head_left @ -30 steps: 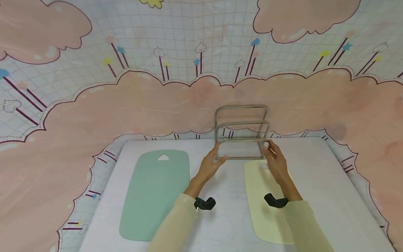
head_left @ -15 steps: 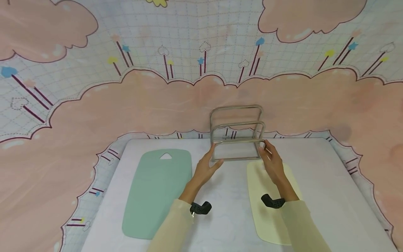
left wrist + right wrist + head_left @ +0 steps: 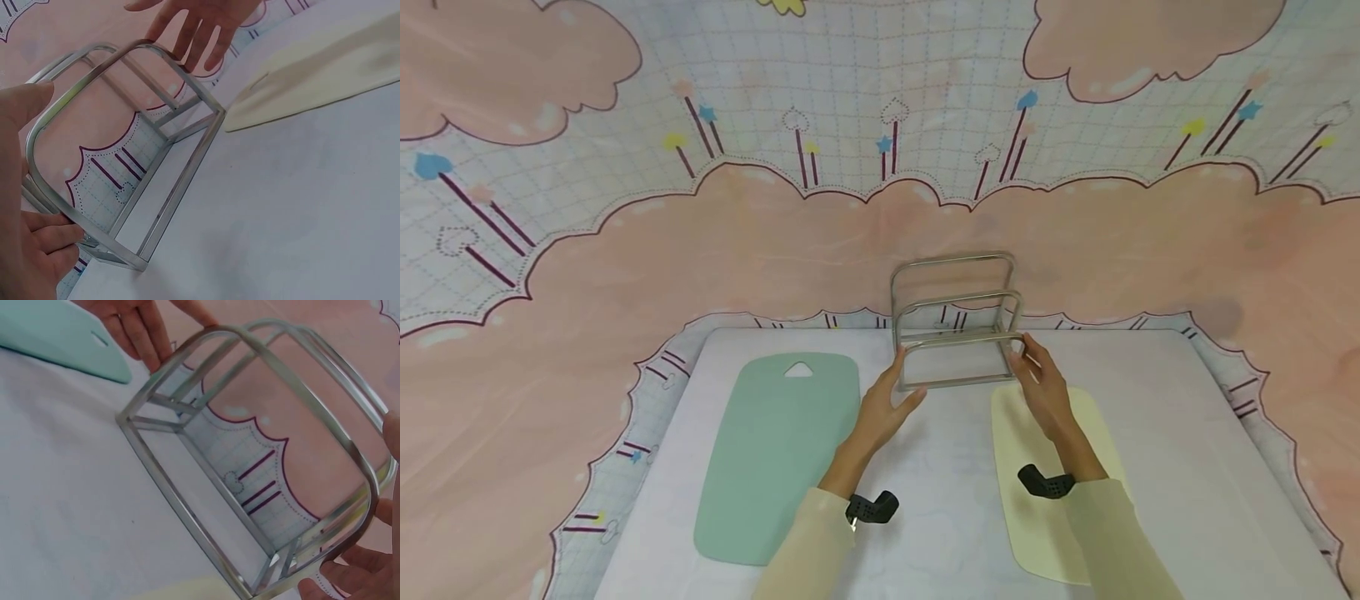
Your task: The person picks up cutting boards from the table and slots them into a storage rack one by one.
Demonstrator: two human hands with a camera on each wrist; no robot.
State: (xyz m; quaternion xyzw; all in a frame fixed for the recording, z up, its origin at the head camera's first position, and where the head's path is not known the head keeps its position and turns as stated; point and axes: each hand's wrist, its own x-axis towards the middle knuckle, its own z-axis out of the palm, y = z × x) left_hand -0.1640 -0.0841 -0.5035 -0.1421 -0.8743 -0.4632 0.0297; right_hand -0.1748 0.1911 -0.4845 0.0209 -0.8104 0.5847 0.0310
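A silvery metal rack point(image 3: 958, 342) with three upright loops stands at the table's far edge. My left hand point(image 3: 872, 417) holds its left side, the forefinger near the front loop's upper corner and the thumb spread toward the front. On the opposite side, my right hand point(image 3: 1045, 387) grips the right corner of the front loop with bent fingers. The left wrist view shows the front loop point(image 3: 87, 81) between the left thumb and fingers. Seen from the right wrist, fingers point(image 3: 353, 569) bend at the near side of the rack.
A green cutting board point(image 3: 778, 458) with a triangular hole lies flat on the left of the white table point(image 3: 943, 517). To the right lies a smaller pale yellow board point(image 3: 1030, 500), partly under my right forearm. A patterned cloth point(image 3: 775, 242) hangs behind the table.
The rack has slid left along the table with both hands on it, and turned slightly so its left side comes nearer. Both boards stay in place on the table; the view shifts a little.
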